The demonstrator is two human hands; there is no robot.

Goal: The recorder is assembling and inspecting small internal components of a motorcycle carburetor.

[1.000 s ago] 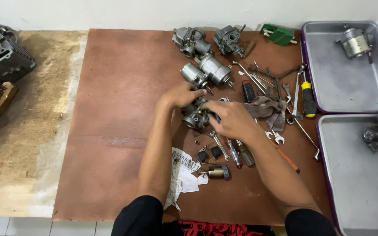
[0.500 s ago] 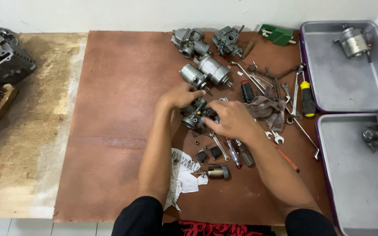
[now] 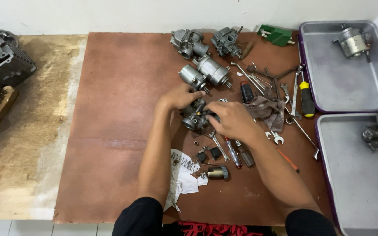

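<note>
A dark metal carburetor (image 3: 194, 117) rests on the brown board (image 3: 119, 113) at the centre. My left hand (image 3: 181, 95) grips its upper left side. My right hand (image 3: 231, 120) closes on its right side, fingertips at a small brass part. Just below lie a small wrench (image 3: 218, 146), a red-handled screwdriver (image 3: 233, 156), small black parts (image 3: 215, 153), a brass cylinder (image 3: 217, 172) and a spring on a white cloth (image 3: 181, 177).
Two more carburetors (image 3: 189, 42) (image 3: 227, 41) and two grey cylindrical parts (image 3: 204, 72) lie behind. Wrenches, a yellow-handled screwdriver (image 3: 306, 98) and a grey rag (image 3: 265, 111) lie to the right. Two metal trays (image 3: 329, 83) (image 3: 351, 183) hold engine parts. An engine block (image 3: 1, 61) sits far left.
Both hands stay on the carburetor with only slight finger shifts; nothing else has moved.
</note>
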